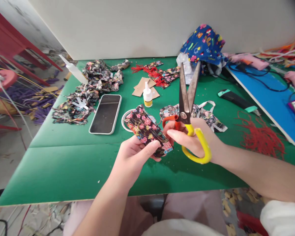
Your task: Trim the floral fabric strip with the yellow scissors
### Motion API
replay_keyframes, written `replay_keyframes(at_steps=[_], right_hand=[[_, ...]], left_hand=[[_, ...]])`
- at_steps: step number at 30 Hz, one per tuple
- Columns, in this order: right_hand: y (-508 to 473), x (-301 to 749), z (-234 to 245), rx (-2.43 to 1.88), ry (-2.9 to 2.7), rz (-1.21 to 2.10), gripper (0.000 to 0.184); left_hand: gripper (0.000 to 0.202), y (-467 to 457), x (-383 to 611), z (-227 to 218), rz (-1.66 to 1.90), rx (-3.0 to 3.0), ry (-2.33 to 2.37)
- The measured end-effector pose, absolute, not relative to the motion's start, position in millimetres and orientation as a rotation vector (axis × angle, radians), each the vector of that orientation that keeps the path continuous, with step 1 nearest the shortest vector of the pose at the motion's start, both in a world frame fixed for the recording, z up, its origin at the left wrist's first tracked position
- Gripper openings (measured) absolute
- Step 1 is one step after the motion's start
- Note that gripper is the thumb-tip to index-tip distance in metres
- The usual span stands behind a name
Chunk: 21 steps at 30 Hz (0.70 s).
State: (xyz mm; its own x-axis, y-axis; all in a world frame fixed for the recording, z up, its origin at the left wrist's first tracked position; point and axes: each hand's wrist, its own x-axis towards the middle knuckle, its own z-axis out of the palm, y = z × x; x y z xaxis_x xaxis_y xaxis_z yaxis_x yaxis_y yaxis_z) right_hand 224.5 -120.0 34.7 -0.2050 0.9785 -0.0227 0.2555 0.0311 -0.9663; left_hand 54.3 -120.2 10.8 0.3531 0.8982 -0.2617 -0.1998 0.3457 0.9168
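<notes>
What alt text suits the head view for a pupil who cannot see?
The left hand holds a dark floral fabric piece and the right hand open scissors over a green table, with a phone and small bottle nearby.

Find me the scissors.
In the head view, right of centre, the scissors are open in the right hand, just right of the flowered fabric piece in the left hand.

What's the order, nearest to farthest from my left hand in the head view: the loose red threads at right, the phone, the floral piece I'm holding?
1. Floral piece: held in the left hand.
2. Phone: on the table, ahead and to that hand's left.
3. Loose red threads: at the table's far right.
</notes>
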Motion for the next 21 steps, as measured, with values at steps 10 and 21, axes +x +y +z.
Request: replay_keyframes(at_steps=[10,21], right_hand=[[-122.1,223.1,34.8,-1.377,-1.649,1.049,0.010],[-118.8,221.0,34.3,-1.399,-1.585,1.151,0.009]], left_hand=[[0.011,-120.0,54.6,13.0,0.879,0.927,0.950],[0.015,-119.8,53.3,9.3,0.851,0.977,0.993]])
